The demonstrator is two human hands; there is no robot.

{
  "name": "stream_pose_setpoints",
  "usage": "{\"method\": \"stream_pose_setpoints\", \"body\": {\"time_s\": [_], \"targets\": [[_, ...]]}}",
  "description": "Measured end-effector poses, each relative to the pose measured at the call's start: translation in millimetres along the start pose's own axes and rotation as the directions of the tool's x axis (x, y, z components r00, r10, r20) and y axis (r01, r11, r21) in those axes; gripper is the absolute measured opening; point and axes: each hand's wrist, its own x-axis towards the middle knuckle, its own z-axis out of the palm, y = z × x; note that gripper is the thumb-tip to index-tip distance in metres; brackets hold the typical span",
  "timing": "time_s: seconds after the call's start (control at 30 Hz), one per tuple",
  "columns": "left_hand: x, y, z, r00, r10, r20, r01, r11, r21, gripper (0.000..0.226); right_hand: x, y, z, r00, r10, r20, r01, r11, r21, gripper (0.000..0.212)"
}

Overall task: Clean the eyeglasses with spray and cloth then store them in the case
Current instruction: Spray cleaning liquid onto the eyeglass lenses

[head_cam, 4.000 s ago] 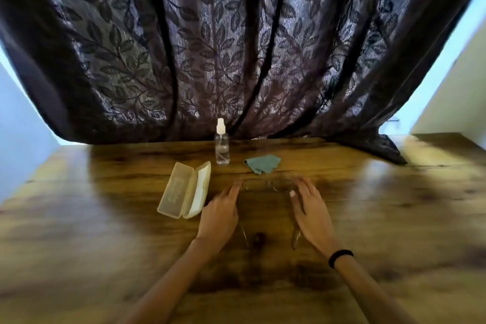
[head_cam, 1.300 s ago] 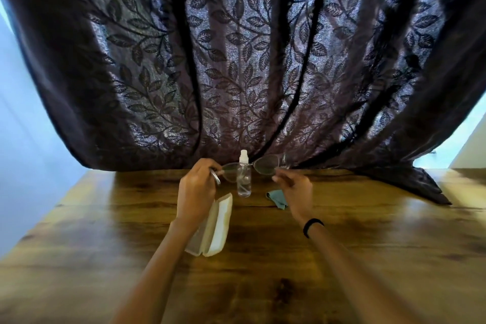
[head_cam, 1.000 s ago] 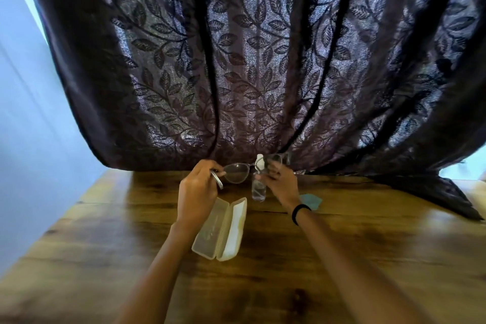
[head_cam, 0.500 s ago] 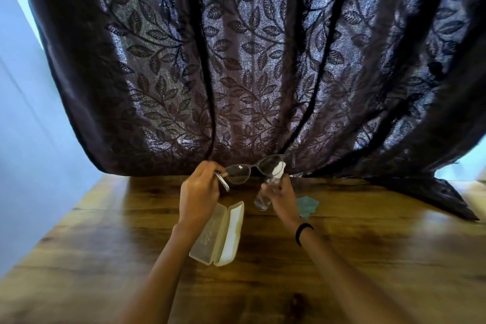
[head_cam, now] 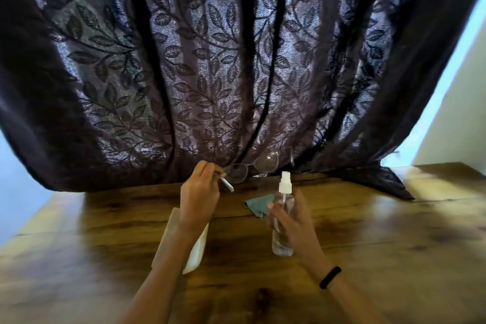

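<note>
Though the dark leafy curtain [head_cam: 236, 60] fills my view from nine round to three o'clock, the work sits below it on the wooden table [head_cam: 381, 244]. I have the left hand [head_cam: 200, 194] at eleven o'clock of the table's middle and the right hand [head_cam: 294, 221] at one. The open case [head_cam: 197, 250] lies under the left wrist at seven. A second ago the spray bottle [head_cam: 282, 231] stood on the wood; now the right fingers wrap it, upright and lifted, with no finger on the pump that I can see. I take it spraying comes next. The cloth [head_cam: 256, 205] waits untouched at twelve. The left fingers pinch one arm of the eyeglasses [head_cam: 252, 168], raised before the curtain.
</note>
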Motion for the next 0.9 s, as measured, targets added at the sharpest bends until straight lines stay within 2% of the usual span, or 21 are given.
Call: {"method": "stream_pose_setpoints", "body": {"time_s": [0.07, 0.13, 0.2, 0.27, 0.4, 0.7, 0.77, 0.9], "targets": [[2, 6, 4, 1.0, 0.006, 0.005, -0.006, 1.0, -0.003, 0.015, -7, -15, -1, 0.999, -0.03, 0.038, 0.027, 0.996, 0.087, 0.032], [3, 11, 6, 1.0, 0.021, 0.007, -0.021, 1.0, 0.001, 0.016, -11, -25, -1, 0.994, -0.082, 0.07, 0.076, 0.994, 0.081, 0.042], [3, 13, 6, 1.0, 0.021, 0.004, -0.021, 1.0, 0.001, 0.017, -13, -32, 0, 0.983, -0.161, 0.093, 0.166, 0.984, -0.058, 0.056], [4, 14, 7, 1.0, 0.009, -0.002, -0.009, 1.0, -0.003, 0.019, -13, -37, 2, 0.956, -0.255, 0.146, 0.285, 0.923, -0.258, 0.065], [5, 15, 4, 1.0, 0.005, -0.004, -0.005, 1.0, -0.004, 0.019, -14, -43, 5, 0.911, -0.339, 0.234, 0.412, 0.767, -0.492, 0.064], [6, 17, 0, 1.0, 0.006, 0.007, -0.006, 1.0, -0.004, 0.013, -6, -55, 18, 0.897, -0.385, 0.218, 0.401, 0.501, -0.767, 0.075], [7, 18, -1, 1.0, 0.008, 0.004, -0.007, 1.0, -0.003, 0.014, -3, -55, 20, 0.904, -0.374, 0.206, 0.378, 0.474, -0.795, 0.075], [7, 20, -3, 1.0, 0.012, 0.004, -0.012, 1.0, 0.008, 0.013, 3, -54, 21, 0.918, -0.344, 0.198, 0.356, 0.49, -0.796, 0.077]]}}
